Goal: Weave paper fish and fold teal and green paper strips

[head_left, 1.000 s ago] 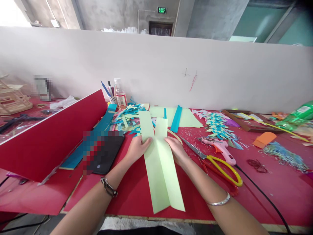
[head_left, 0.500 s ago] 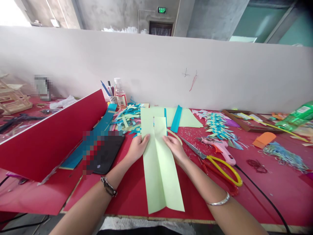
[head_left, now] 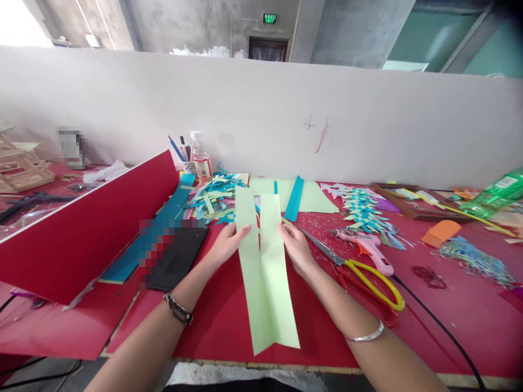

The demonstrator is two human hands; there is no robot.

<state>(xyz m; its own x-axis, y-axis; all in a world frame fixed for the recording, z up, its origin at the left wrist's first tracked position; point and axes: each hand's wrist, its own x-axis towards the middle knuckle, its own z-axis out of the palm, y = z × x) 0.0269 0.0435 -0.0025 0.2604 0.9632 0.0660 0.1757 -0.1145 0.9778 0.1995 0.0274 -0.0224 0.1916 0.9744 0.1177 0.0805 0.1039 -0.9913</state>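
Note:
A long pale green sheet of paper (head_left: 267, 294) is creased lengthwise and split along the crease from its far end, so two strips stand apart above a joined near part. My left hand (head_left: 229, 239) pinches the left strip by its outer edge, thumb on top. The right strip is pinched the same way by my right hand (head_left: 296, 242). Just right of that hand lie large scissors (head_left: 341, 258) with yellow and red handles. Behind the paper, more pale green sheets (head_left: 318, 198) lie flat, with a blue strip (head_left: 294, 198) on them.
Cut paper strips (head_left: 214, 196) are heaped behind my left hand, near a bottle (head_left: 201, 158). On the left stand a red board (head_left: 93, 223) and a dark flat object (head_left: 180, 261). A pink glue gun (head_left: 370, 247), woven paper (head_left: 363, 209) and a green bottle (head_left: 496, 193) lie right.
The split between the two strips has grown longer and wider toward me. My hands have moved slightly apart, still pinching the paper.

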